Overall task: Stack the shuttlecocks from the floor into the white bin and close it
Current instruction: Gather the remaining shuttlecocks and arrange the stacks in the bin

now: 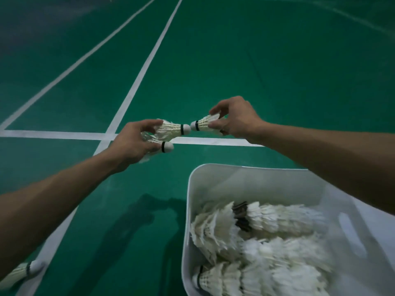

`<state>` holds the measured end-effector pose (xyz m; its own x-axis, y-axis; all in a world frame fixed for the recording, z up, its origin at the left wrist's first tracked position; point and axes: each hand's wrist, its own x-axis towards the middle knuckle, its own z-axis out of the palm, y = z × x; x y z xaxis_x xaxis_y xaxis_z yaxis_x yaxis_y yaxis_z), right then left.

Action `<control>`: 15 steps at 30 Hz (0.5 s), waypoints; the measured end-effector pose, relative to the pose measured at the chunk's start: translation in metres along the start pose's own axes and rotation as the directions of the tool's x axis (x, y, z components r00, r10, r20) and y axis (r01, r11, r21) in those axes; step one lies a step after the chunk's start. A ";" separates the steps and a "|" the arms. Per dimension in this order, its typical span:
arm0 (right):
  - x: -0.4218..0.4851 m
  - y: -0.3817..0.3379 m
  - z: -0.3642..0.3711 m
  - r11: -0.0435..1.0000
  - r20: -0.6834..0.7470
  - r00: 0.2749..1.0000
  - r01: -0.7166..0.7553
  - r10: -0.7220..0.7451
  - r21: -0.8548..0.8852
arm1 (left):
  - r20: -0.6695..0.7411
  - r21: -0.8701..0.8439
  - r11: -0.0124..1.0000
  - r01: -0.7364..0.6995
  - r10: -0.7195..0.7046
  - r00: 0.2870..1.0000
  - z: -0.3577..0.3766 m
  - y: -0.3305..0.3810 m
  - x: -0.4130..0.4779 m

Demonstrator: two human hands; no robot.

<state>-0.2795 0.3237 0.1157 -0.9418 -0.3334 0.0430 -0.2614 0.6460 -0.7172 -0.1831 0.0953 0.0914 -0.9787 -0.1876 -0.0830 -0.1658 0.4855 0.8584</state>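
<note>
Centrally, the left hand (132, 144) curls round two shuttlecocks (171, 130); the right hand (237, 120) pinches a third shuttlecock (205, 124). A fourth shuttlecock (20, 273) lies lower left; the white bin (235, 182), lower right, holds perhaps four stacks (277, 220).

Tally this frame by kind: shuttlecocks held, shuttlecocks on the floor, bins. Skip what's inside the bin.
Shuttlecocks held: 3 (left hand 2, right hand 1)
Shuttlecocks on the floor: 1
White bins: 1
Total: 5

dim overhead light, soft arm shadows on green floor (235, 60), motion blur on binned shuttlecocks (277, 253), wide-angle curve bends court lines (141, 69), corners dark
</note>
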 end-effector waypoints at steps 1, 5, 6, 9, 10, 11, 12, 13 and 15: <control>-0.010 0.000 -0.010 1.000 -0.009 1.000 -0.004 0.004 0.011 | 0.006 0.002 1.000 -0.019 0.019 1.000 0.004 0.010 -0.006; -0.053 0.004 -0.043 0.997 -0.035 0.999 -0.013 0.016 0.075 | 0.022 0.004 0.994 -0.107 0.107 0.994 0.022 0.039 -0.031; -0.063 0.007 -0.049 0.997 -0.051 0.999 -0.014 0.018 0.076 | 0.029 0.014 0.993 -0.118 0.117 0.993 0.025 0.046 -0.039; -0.093 0.017 -0.061 0.990 -0.060 0.997 -0.042 0.050 0.131 | 0.054 0.069 0.988 -0.137 0.133 0.990 0.032 0.059 -0.061; -0.103 0.021 -0.064 0.984 -0.049 0.996 -0.061 0.070 0.166 | 0.068 0.079 0.987 -0.140 0.135 0.988 0.034 0.061 -0.068; -0.115 0.025 -0.066 0.979 -0.037 0.996 -0.076 0.085 0.188 | 0.080 0.082 0.986 -0.146 0.139 0.987 0.036 0.061 -0.073; -0.127 0.029 -0.067 0.978 -0.026 0.995 -0.087 0.093 0.190 | 0.084 0.087 0.985 -0.149 0.142 0.986 0.038 0.060 -0.077; -0.139 0.033 -0.068 0.979 -0.010 0.995 -0.097 0.101 0.177 | 0.080 0.103 0.984 -0.148 0.140 0.987 0.039 0.058 -0.079; -0.160 0.042 -0.066 0.978 0.046 0.991 -0.132 0.126 0.161 | 0.069 0.159 0.977 -0.142 0.133 0.989 0.039 0.056 -0.084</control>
<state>-0.1532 0.4494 0.1249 -0.9564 -0.2808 -0.0798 -0.0977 0.5654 -0.8190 -0.1143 0.1712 0.1266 -0.9981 -0.0621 -0.0033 -0.0422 0.6364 0.7702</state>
